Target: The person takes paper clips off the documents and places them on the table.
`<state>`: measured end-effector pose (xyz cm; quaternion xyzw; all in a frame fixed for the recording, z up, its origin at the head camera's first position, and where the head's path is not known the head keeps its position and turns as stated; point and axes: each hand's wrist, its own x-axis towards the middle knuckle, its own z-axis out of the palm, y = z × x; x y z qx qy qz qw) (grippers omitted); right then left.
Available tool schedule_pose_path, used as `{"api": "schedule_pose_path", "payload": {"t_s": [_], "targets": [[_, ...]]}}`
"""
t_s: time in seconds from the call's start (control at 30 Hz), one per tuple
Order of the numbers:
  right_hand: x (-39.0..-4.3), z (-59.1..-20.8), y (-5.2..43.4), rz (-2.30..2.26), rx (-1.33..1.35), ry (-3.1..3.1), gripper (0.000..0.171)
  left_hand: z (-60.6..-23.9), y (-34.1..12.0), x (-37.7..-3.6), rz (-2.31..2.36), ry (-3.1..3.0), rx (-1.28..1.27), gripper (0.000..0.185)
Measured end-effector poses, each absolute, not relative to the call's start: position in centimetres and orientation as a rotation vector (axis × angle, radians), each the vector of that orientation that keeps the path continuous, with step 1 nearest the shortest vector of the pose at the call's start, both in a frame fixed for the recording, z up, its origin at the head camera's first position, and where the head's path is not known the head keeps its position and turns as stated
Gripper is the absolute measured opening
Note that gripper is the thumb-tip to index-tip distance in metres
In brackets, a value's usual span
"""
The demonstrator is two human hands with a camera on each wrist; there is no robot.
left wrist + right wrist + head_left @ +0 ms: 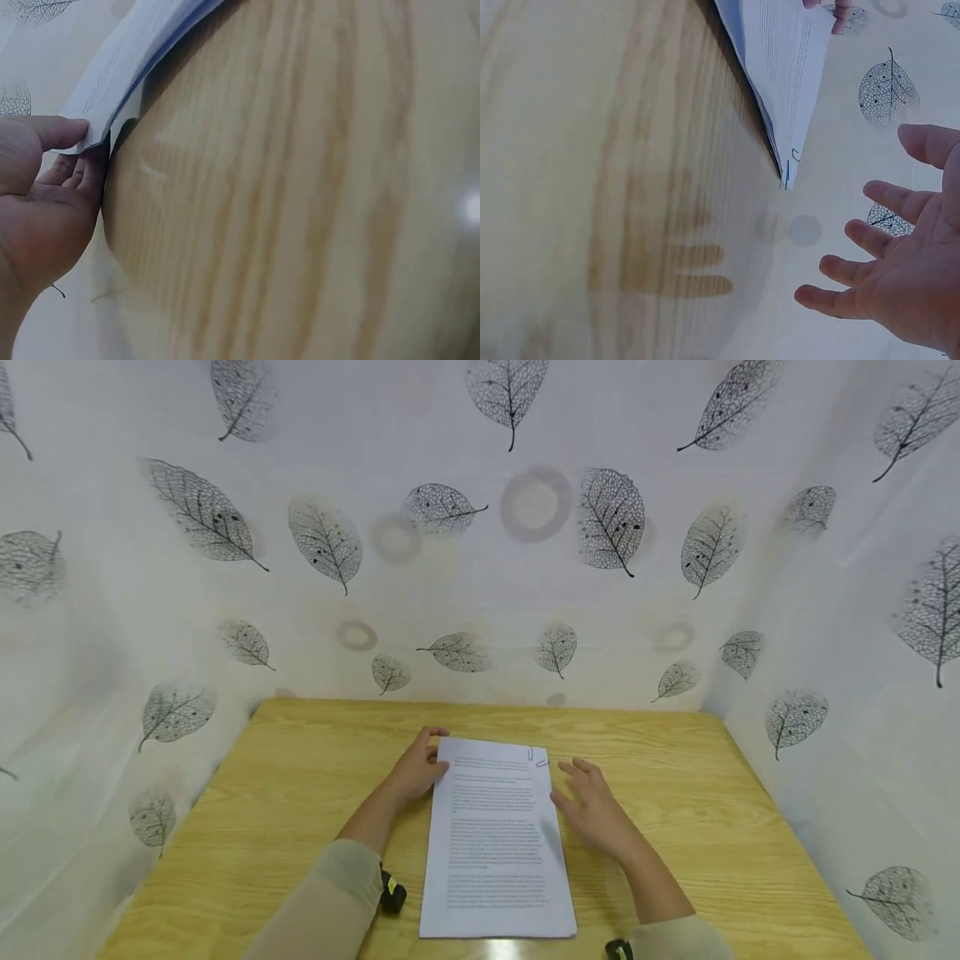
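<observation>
Your left hand pinches the stack, low centre in the head view, by its upper-left corner; your right hand, fingers spread, is just beside it. Pinch level, edges flush, clear of the clips.

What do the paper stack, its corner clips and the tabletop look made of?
Paper stack: matte white paper, judging by the thin sheet edges and printed text.
Corner clips: thin bent wire, likely metal, perhaps color-coated; too small to confirm.
Tabletop: wood or wood-look laminate, given the streaked grain; bright glare suggests a glossy finish.
</observation>
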<state>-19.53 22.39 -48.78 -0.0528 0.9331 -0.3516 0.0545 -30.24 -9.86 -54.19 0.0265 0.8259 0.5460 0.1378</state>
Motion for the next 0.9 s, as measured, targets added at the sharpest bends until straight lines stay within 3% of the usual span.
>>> {"api": "schedule_pose_path", "payload": {"t_s": [0.43,0.9], "targets": [[-22.9,-49.3,23.3,-1.500,0.070,2.534,0.057,-54.6,-10.9,-30.0,1.773,2.177,0.145,0.056],[-26.9,-51.0,21.0,-1.535,0.270,2.489,0.057,-54.7,-11.1,-29.8,1.842,2.135,0.151,0.053]]}}
